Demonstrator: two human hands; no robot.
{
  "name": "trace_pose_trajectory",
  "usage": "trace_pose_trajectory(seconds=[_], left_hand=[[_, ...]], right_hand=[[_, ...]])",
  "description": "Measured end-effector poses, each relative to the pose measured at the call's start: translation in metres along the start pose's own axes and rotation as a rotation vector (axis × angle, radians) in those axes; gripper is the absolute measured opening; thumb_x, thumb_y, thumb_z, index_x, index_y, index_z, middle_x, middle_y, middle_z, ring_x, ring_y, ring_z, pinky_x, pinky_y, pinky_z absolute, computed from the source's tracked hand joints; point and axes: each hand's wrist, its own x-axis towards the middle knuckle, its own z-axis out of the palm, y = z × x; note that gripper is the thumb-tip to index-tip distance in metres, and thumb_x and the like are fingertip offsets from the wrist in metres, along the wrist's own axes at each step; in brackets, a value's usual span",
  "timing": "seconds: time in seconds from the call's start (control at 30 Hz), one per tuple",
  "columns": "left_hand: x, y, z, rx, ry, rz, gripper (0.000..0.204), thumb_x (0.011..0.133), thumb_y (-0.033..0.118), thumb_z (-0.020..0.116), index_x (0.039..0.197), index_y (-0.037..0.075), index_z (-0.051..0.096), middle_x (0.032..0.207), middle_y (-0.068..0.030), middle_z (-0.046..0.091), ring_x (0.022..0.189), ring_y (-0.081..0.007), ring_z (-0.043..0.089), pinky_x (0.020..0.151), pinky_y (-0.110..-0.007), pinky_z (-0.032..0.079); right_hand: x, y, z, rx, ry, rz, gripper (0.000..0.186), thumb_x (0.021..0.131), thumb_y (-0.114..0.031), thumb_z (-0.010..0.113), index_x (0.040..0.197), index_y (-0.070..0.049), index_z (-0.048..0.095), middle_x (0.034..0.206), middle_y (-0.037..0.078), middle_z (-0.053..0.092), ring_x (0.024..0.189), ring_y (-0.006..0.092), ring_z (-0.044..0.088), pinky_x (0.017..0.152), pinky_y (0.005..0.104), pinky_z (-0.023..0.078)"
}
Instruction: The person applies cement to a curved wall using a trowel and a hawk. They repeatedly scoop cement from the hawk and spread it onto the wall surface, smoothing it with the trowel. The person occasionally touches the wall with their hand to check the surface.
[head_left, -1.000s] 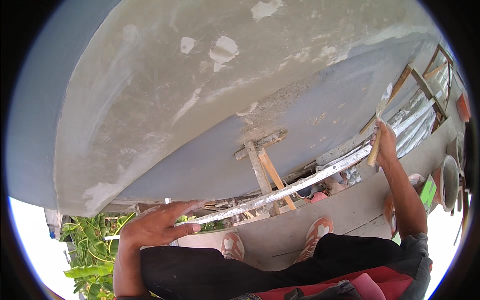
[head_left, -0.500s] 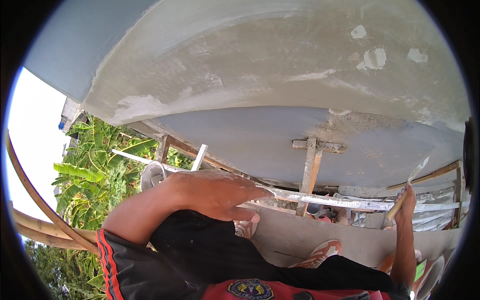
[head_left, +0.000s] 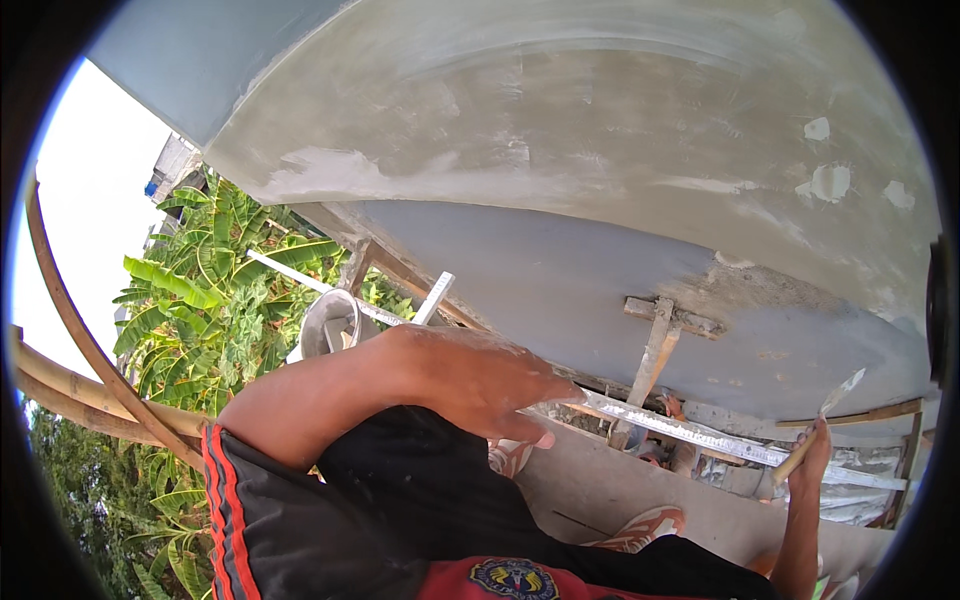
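My left hand [head_left: 490,385] reaches across my black-trousered leg, its wrist bent. Its fingers and thumb come together at a long, narrow bar [head_left: 690,434] smeared with white plaster; how far they wrap round it is partly hidden. Out to the right, my right hand [head_left: 812,455] is closed round the pale handle of a putty knife [head_left: 838,395]. The knife's whitish blade points up and away, toward the grey surface below the curved ceiling edge. Nothing touches the blade tip that I can make out.
Overhead curves a plastered surface [head_left: 560,130] with lighter patches. A wooden T-shaped prop [head_left: 655,350] stands against the grey wall. Beyond my left forearm is a grey bucket [head_left: 328,322]. Bent poles [head_left: 110,400] and banana plants [head_left: 215,260] lie left; my patterned shoes [head_left: 650,528] are below.
My view has turned, so the ceiling patches sit further right and the bar slants more steeply. Both hands keep nearly the same pose, and the putty knife stays in my right hand.
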Motion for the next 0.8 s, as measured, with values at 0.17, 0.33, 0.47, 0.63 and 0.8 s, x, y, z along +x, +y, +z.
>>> trace_pose_trajectory(seconds=[0.17, 0.33, 0.47, 0.63, 0.8], left_hand=[[0.003, 0.008, -0.009, -0.005, -0.061, -0.022, 0.073, 0.116, 0.054, 0.052, 0.170, 0.007, 0.038, 0.154, -0.0258, 0.060, 0.145, -0.0453, 0.057, 0.122, -0.054, 0.046], [0.004, 0.011, -0.009, -0.038, -0.105, -0.056, 0.074, 0.116, 0.054, 0.052, 0.171, 0.007, 0.038, 0.155, -0.0270, 0.059, 0.147, -0.0457, 0.055, 0.123, -0.054, 0.045], [-0.005, -0.001, 0.001, -0.043, -0.058, -0.042, 0.073, 0.115, 0.055, 0.053, 0.170, 0.008, 0.040, 0.157, -0.0262, 0.058, 0.148, -0.0452, 0.055, 0.124, -0.054, 0.045], [0.009, 0.017, -0.040, 0.042, -0.087, -0.098, 0.073, 0.114, 0.053, 0.057, 0.170, 0.008, 0.041, 0.160, -0.0248, 0.057, 0.149, -0.0440, 0.055, 0.124, -0.053, 0.046], [0.037, 0.013, -0.038, 0.054, -0.091, -0.054, 0.073, 0.110, 0.044, 0.069, 0.168, 0.005, 0.045, 0.158, -0.0257, 0.060, 0.147, -0.0409, 0.059, 0.123, -0.046, 0.047]], right_hand=[[0.004, 0.001, -0.008, 0.014, -0.011, 0.014, 0.019, 0.113, -0.033, 0.065, 0.106, -0.016, 0.060, 0.084, -0.004, 0.052, 0.066, 0.0070, 0.053, 0.056, 0.0248, 0.046], [0.002, 0.004, -0.012, 0.021, -0.032, 0.010, 0.020, 0.113, -0.034, 0.064, 0.107, -0.015, 0.060, 0.085, -0.004, 0.053, 0.066, 0.0074, 0.053, 0.056, 0.0252, 0.046], [-0.011, 0.011, -0.002, 0.029, -0.050, 0.012, 0.024, 0.113, -0.037, 0.063, 0.110, -0.013, 0.060, 0.085, -0.003, 0.053, 0.066, 0.0081, 0.053, 0.057, 0.0258, 0.047], [-0.025, 0.006, 0.001, 0.078, 0.017, 0.034, 0.029, 0.114, -0.040, 0.060, 0.115, -0.011, 0.061, 0.084, -0.002, 0.053, 0.066, 0.0096, 0.056, 0.057, 0.0264, 0.049], [-0.048, -0.033, 0.002, -0.112, -0.023, -0.056, 0.033, 0.111, -0.037, 0.069, 0.109, -0.006, 0.058, 0.090, 0.005, 0.059, 0.068, 0.0140, 0.061, 0.059, 0.0296, 0.053]])
